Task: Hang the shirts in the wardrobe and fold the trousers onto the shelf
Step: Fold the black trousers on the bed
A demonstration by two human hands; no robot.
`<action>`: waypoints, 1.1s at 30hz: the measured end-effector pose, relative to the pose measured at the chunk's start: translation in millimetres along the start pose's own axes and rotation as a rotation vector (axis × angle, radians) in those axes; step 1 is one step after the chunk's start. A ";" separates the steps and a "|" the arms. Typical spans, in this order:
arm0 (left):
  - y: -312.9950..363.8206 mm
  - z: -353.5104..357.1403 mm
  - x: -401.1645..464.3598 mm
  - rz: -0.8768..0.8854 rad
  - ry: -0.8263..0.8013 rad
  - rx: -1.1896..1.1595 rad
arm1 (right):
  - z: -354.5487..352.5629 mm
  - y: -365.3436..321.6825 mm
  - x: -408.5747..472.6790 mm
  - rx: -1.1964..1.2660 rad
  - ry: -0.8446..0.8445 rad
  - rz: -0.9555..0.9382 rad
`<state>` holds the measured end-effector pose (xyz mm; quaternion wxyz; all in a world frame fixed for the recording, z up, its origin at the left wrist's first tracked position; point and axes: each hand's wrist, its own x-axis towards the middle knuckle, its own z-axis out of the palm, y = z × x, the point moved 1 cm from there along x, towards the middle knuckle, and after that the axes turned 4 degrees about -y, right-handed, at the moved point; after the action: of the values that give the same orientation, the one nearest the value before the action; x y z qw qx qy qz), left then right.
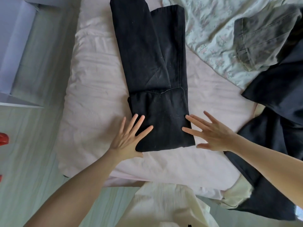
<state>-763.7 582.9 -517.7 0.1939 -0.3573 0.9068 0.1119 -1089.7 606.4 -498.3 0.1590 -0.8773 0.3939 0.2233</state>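
both hands, left hand (127, 141) and right hand (213, 135), spread flat on black trousers (152, 63); soft, limp cloth, likely best taken at the folded edges.

A pink-sheeted bed (91, 89) stands on pale wood-plank floor (29, 145) in soft daylight.

bed (91, 95) pink sheet | on it: black trousers (152, 63) ctr, floral quilt (213, 30) + dark clothes (275, 89) R

Black trousers (152, 71) run off the top edge beyond my grips. Dark clothes (277, 136) right of my right grip cut by the edge, blurred.
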 end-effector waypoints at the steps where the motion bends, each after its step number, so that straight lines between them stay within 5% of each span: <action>1: -0.2 2.3 -0.9 0.000 0.006 0.038 | 5.4 1.2 -1.6 -0.051 -0.028 0.000; 5: 6.9 5.4 5.6 -0.047 0.076 0.036 | 21.1 -24.9 16.3 -0.080 -0.103 0.162; 11: -5.8 -19.0 10.8 -0.008 0.334 -0.384 | 12.4 -37.7 20.2 0.230 0.125 0.302; 14: -7.7 -47.5 15.1 -0.224 0.404 -0.740 | -7.6 -20.6 9.3 0.450 0.269 0.253; 20: 6.7 -96.3 41.4 -0.680 0.641 -1.138 | -61.5 -13.5 -3.4 1.057 0.492 0.613; 23: 14.1 -106.4 38.6 -0.727 0.581 -1.169 | -77.4 -19.6 -13.7 1.058 0.581 0.710; 29: 15.1 -95.1 26.7 -0.915 0.015 -1.210 | -83.1 -39.6 -2.9 0.890 0.526 0.899; 31: 2.0 -97.3 36.0 -1.072 0.059 -1.370 | -92.2 -29.9 21.2 0.959 0.539 1.019; 33: -14.0 -94.7 50.6 -1.144 0.272 -1.536 | -100.5 -17.9 48.2 1.116 0.537 1.038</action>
<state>-813.7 509.9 -455.3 -0.1740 -0.7839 0.2899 0.5207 -1020.8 542.2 -436.0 0.3494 -0.3974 0.8293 -0.1795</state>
